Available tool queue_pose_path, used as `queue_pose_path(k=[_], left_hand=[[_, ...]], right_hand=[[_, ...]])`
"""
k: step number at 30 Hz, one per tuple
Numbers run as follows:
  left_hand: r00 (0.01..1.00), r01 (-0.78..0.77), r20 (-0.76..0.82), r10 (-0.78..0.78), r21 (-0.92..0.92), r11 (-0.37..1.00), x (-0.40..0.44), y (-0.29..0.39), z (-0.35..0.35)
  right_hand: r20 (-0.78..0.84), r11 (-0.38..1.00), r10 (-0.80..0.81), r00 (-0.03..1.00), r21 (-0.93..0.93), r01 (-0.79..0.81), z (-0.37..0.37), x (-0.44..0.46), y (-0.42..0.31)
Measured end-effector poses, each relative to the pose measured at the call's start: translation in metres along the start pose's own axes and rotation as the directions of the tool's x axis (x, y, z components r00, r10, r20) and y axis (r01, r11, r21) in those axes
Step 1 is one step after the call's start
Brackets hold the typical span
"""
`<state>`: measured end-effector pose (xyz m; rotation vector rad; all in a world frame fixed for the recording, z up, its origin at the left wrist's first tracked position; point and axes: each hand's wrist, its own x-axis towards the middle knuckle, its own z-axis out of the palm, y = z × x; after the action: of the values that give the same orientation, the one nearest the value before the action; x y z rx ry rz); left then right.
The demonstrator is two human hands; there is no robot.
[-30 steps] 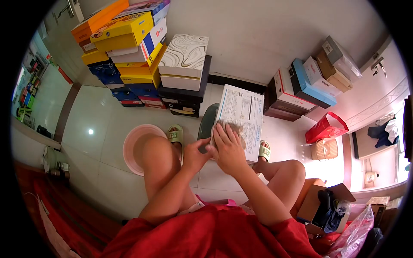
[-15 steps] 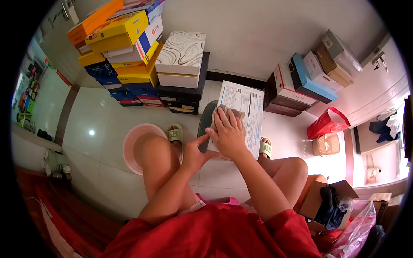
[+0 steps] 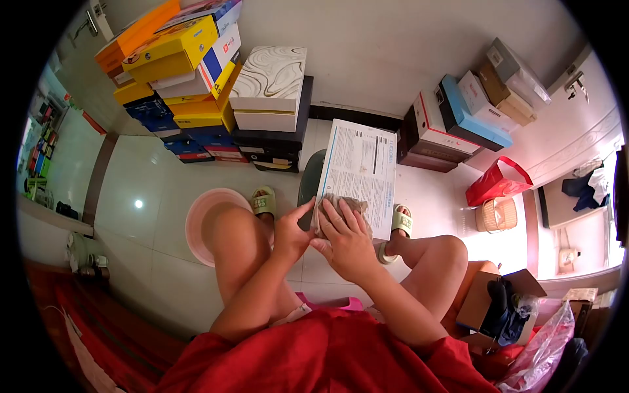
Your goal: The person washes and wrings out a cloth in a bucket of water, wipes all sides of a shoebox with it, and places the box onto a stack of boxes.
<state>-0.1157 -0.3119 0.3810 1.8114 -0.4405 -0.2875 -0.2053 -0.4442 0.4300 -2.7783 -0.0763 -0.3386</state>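
A white printed cardboard box [image 3: 363, 147] lies on a dark stool [image 3: 310, 175] between my knees. My right hand [image 3: 344, 239] presses a crumpled grey-brown cloth [image 3: 359, 204] onto the box's near part, its fingers stretched over the cloth. At the near left edge of the box, my left hand [image 3: 292, 230] grips the side, with its fingertips at the edge. Part of that hold is hidden from me.
Stacked shoe boxes [image 3: 196, 98] and a marble-patterned box [image 3: 272, 75] stand left by the wall; more boxes [image 3: 452, 124] are at right. Nearby are a pink basin [image 3: 196, 229], red bag [image 3: 495, 180], small basket [image 3: 496, 216] and open carton [image 3: 475, 304].
My right hand and the cloth have slid nearer to me along the box, uncovering more print. My left hand has shifted slightly left and up against the box's edge.
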Motion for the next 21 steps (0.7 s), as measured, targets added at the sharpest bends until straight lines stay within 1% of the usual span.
queue_pose_path(k=[1, 3, 4, 5, 6, 10, 13, 15, 16, 17, 18, 19, 21], left_hand=[[1.0, 0.003, 0.001, -0.003, 0.002, 1.0, 0.0, 0.0, -0.001], [0.998, -0.064, 0.006, 0.064, 0.039, 0.997, -0.001, 0.004, -0.003], [0.998, -0.064, 0.007, 0.063, 0.04, 0.997, 0.0, 0.008, -0.003], [1.0, -0.014, 0.015, 0.014, 0.039, 0.999, 0.0, 0.013, -0.003], [0.999, 0.036, 0.024, -0.037, 0.038, 0.999, -0.001, 0.016, -0.002], [1.0, 0.017, -0.024, -0.015, 0.087, 0.996, -0.002, 0.008, 0.001], [0.999, -0.003, -0.032, 0.006, 0.082, 0.997, -0.002, 0.005, 0.001], [0.996, -0.05, -0.069, 0.06, 0.133, 0.99, -0.003, 0.0, 0.002], [0.996, -0.053, -0.065, 0.062, 0.132, 0.99, -0.002, 0.002, 0.001], [0.999, 0.023, -0.044, -0.02, 0.061, 0.998, -0.001, 0.004, 0.0], [0.995, 0.1, -0.019, -0.1, -0.007, 0.995, 0.0, 0.006, 0.0], [0.995, 0.099, -0.018, -0.099, -0.007, 0.995, -0.001, 0.006, 0.001], [0.993, -0.074, -0.082, 0.089, 0.164, 0.984, -0.003, 0.005, 0.002]], right_hand=[[-0.008, 1.0, 0.003, 1.0, 0.014, -0.003, 0.001, 0.004, 0.003], [-0.022, 1.0, -0.005, 1.0, 0.027, 0.006, 0.002, 0.014, 0.012], [-0.062, 1.0, -0.005, 0.998, -0.002, 0.005, 0.005, 0.02, 0.015], [-0.101, 0.999, -0.006, 0.995, -0.032, 0.003, 0.008, 0.026, 0.018], [-0.104, 0.999, 0.0, 0.995, -0.035, -0.003, 0.012, 0.032, 0.022], [-0.129, 0.997, 0.025, 0.991, -0.073, -0.035, 0.02, 0.041, 0.02], [-0.111, 0.996, 0.007, 0.994, -0.086, -0.016, 0.019, 0.037, 0.02], [-0.038, 0.996, -0.071, 0.997, -0.06, 0.069, 0.013, 0.028, 0.02], [-0.015, 0.994, -0.104, 0.994, -0.031, 0.103, 0.011, 0.022, 0.017], [-0.015, 0.994, -0.1, 0.995, -0.033, 0.1, 0.007, 0.015, 0.014], [0.027, 0.989, -0.147, 0.989, -0.009, 0.147, 0.002, 0.008, 0.011], [0.067, 0.981, -0.196, 0.978, 0.019, 0.195, -0.002, 0.002, 0.008], [0.073, 0.978, -0.207, 0.976, 0.037, 0.205, -0.007, -0.009, 0.008]])
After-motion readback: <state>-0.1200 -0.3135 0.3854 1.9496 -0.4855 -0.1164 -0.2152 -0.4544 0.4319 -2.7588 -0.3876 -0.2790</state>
